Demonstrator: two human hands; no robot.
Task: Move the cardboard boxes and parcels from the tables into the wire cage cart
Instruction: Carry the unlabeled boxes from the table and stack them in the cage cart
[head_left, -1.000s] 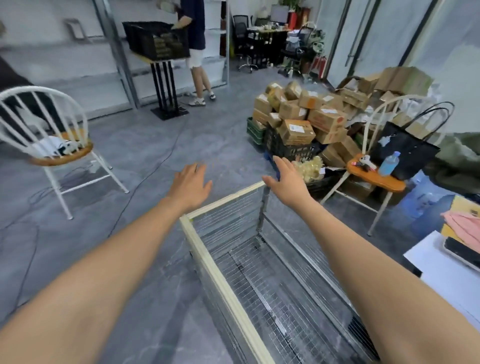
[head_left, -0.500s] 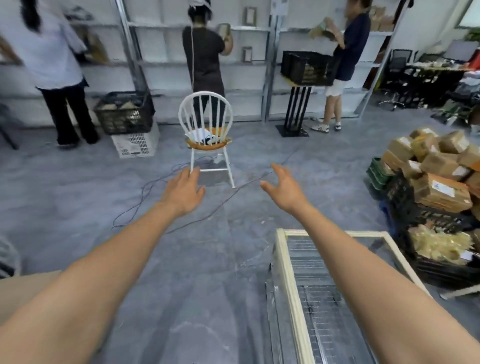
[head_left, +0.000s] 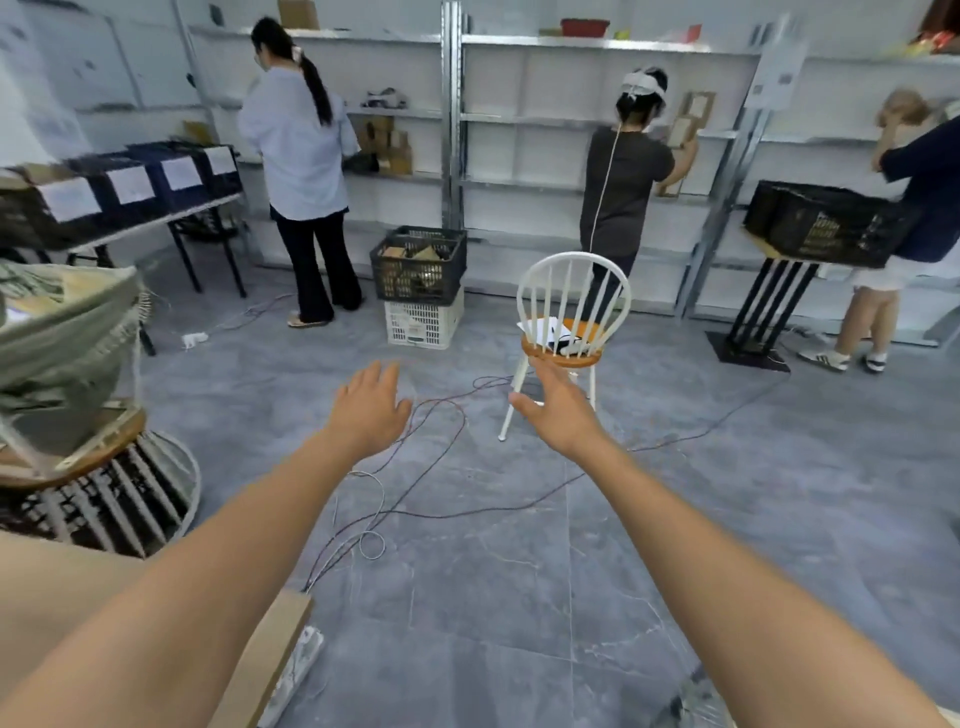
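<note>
Your nearest task item is a flat tan cardboard panel (head_left: 283, 631) at the lower left, its corner poking out from under your left forearm; you cannot tell whether it is a box top or a table edge. More small brown cardboard boxes (head_left: 387, 148) sit on a middle shelf of the white metal shelving (head_left: 519, 104) at the far wall, and others fill a black plastic crate (head_left: 418, 270) stacked on a white plastic crate (head_left: 423, 322). Your left hand (head_left: 369, 410) and right hand (head_left: 561, 415) reach forward, fingers loose and apart, holding nothing. Since 0.5 s ago your view has swung left: the wire cage cart has slid out of frame, and the white spindle-back chair with a round wooden seat (head_left: 558, 357) now stands just past your right hand. Thin cables (head_left: 447, 517) trail over the grey marbled tile floor (head_left: 519, 597). 3 people face the shelving, and dark bins with white labels (head_left: 130, 189) line a table at the left.
</note>
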